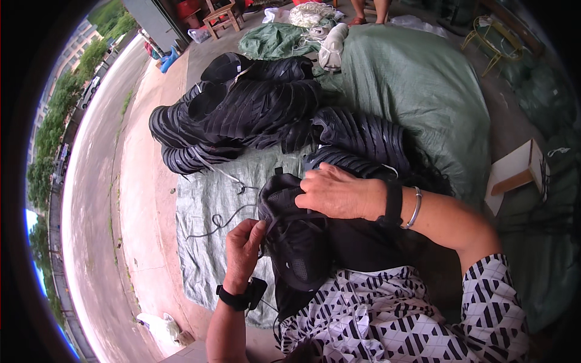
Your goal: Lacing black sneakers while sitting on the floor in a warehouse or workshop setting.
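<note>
Left hand [243,245]: closed, fingertips pinching the edge of a black shoe upper [295,233] at about 7 o'clock of the piece; a black strap sits on that wrist. Right hand [339,192]: palm down, fingers curled over the top edge of the same shoe upper at about 12 o'clock, gripping it. A black band and a silver bangle [415,207] are on the right wrist.

The shoe upper lies on the person's lap, just below picture centre, between the two hands, with mesh showing on its lower part. A thin black lace [219,222] trails from it toward 9 o'clock across a green tarp [417,85] spread on the concrete floor [145,199].

At 12 o'clock from the hands: several stacked rows of black shoe uppers [254,109] lying on the tarp, and a nearer row [363,139] just beyond the right hand, close to touching.

At 3 o'clock: a piece of cardboard [514,172] on the ground. At far 12 o'clock: a white bundle [333,45] on the tarp and a wooden stool [223,15] beyond. The person's sleeve is patterned black and white [423,314].
</note>
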Motion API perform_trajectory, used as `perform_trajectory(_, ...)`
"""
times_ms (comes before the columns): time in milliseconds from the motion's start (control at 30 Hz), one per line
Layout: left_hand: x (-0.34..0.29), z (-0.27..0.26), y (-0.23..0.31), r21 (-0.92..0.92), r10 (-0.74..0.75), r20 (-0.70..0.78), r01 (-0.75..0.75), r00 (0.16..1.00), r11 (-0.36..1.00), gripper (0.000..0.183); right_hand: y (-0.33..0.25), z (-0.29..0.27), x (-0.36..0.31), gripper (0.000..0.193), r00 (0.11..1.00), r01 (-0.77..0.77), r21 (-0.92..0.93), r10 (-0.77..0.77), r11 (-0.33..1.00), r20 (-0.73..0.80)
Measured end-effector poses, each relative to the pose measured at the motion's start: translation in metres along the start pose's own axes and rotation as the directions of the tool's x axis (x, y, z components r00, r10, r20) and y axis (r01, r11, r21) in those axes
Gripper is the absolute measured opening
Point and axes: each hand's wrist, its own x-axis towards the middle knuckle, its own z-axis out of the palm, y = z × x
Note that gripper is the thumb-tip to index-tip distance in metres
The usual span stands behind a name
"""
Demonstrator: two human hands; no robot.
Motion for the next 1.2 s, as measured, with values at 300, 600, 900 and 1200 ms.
perform_trajectory(300,0.007,-0.003,-0.005,0.268,0.146,0.036,-0.151,0.989,0.952,0.017,-0.014,0.002,0.025,0.011,0.891,-0.353,0.150,0.283,0.924,0.355)
perform_trajectory(600,0.015,-0.011,-0.007,0.088,0.036,0.136,-0.049,0.990,0.995,0.019,-0.010,0.021,0.018,0.013,0.918,-0.391,0.283,0.393,0.876,0.055)
perform_trajectory(900,0.013,-0.012,-0.010,-0.026,0.010,0.170,-0.006,0.985,1.000,0.021,0.017,-0.019,0.027,0.015,0.951,-0.283,0.526,0.307,0.802,0.043)
perform_trajectory(1200,0.010,-0.006,-0.007,-0.145,-0.064,0.170,0.089,0.983,0.985,0.020,-0.029,0.001,0.017,0.009,0.942,-0.268,-0.014,0.265,0.963,0.208)
